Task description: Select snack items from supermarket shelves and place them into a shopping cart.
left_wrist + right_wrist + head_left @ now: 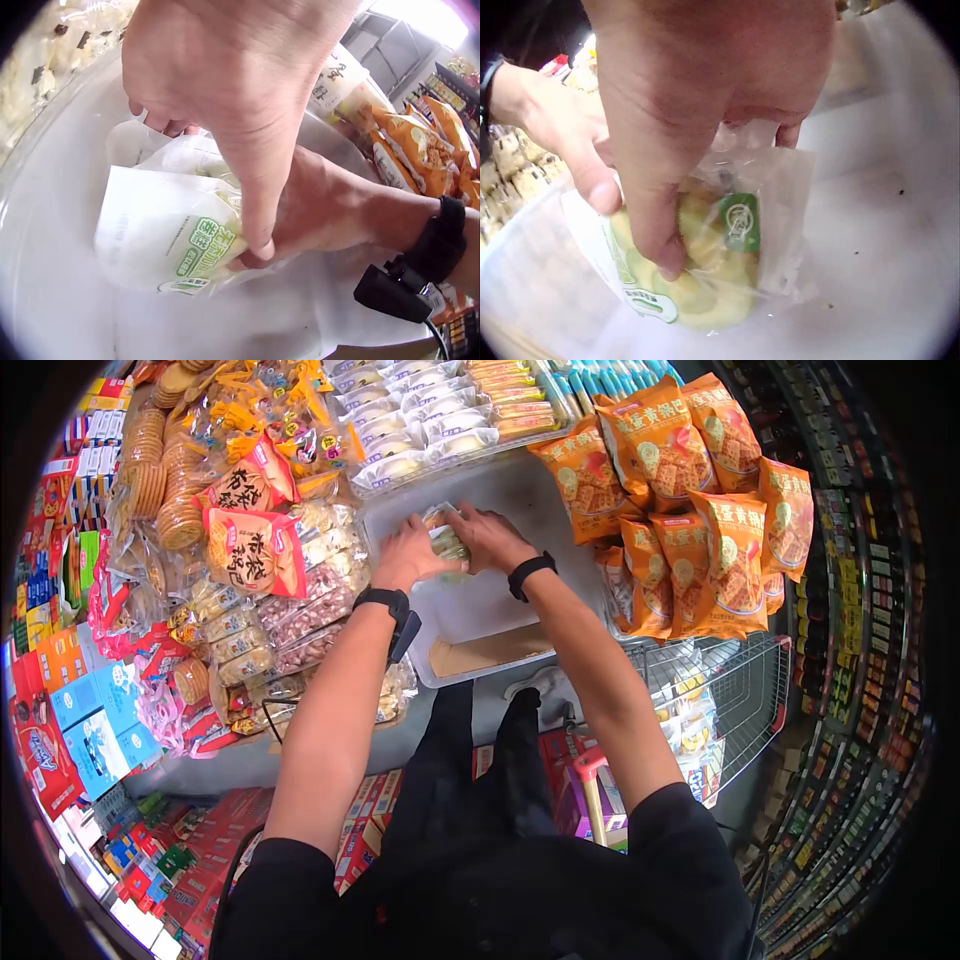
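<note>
In the white plastic bin [540,500], both hands are together on a clear and white packet of pale green and yellow pastry [709,304], printed in green. From the left side, my left hand [405,552] holds it, thumb down along its face. My right hand [492,538] grips it from the other side, its thumb pressed on the clear film in the right wrist view. The packet's white back [142,225] shows in the left wrist view, and more white wrapping stands behind it. The fingers on the far side are mostly hidden.
Orange snack bags [720,550] stand right of the bin, with a wire shopping cart [745,680] below them. Bagged biscuits and sweets [315,575] lie along its left. White-wrapped pastries [420,420] fill a tray beyond. Brown cardboard [490,652] lies at the bin's near end.
</note>
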A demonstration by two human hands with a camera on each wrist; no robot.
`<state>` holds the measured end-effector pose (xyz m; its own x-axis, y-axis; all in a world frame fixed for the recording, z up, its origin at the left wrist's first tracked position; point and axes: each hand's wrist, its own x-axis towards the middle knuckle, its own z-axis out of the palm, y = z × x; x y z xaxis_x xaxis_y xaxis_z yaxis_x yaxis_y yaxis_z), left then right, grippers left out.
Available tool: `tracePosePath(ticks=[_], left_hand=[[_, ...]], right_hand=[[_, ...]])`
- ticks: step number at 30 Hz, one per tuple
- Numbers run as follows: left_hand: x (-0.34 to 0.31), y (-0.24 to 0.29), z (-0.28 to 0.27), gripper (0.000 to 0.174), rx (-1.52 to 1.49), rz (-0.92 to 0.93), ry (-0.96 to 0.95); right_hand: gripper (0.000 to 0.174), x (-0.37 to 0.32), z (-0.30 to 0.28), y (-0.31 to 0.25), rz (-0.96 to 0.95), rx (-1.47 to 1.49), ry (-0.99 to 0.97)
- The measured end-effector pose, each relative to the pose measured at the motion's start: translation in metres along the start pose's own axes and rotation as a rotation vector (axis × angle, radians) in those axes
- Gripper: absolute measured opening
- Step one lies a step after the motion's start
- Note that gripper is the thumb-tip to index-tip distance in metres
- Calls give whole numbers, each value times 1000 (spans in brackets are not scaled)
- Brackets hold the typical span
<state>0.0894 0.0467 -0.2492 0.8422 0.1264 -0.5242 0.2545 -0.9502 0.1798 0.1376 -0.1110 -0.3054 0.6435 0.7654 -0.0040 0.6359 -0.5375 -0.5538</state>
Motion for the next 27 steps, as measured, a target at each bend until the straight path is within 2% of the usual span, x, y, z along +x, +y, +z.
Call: tracePosePath(ticks=[3,6,9,13,14,16,17,18,20,21,23,27], left_hand=[[5,-2,4,118,-62,57,-83],[-5,8,-5,115,113,96,-126],[-26,25,-32,112,31,165,-176],[-57,33,-68,98,-108,472,-37],[-67,39,-83,97,-70,420,-112],[-88,44,-107,100,-104,558,-112],[-95,42,-115,106,-120,686,-121],[-118,52,-135,108,-65,702,-162],[-151,76,-156,106,-237,726,-372],[-169,98,-167,107,-155,674,-457],[-185,125,-163,107,-214,613,-656],[-209,212,-119,104,-244,790,-1003]], right_hand=[[80,-7,-7,-1,10,78,-36],[77,-20,-23,-12,16,101,-52],[75,-43,-54,-27,44,68,-50],[78,-78,-123,-63,64,63,8],[78,-89,-139,-71,65,87,44],[83,-114,-165,-91,47,168,110],[87,-129,-178,-101,40,223,152],[90,-149,-196,-119,52,258,193],[95,-190,-217,-151,97,386,285],[96,-214,-222,-161,107,468,349],[95,-261,-224,-173,219,555,453],[87,-350,-208,-180,388,532,660]])
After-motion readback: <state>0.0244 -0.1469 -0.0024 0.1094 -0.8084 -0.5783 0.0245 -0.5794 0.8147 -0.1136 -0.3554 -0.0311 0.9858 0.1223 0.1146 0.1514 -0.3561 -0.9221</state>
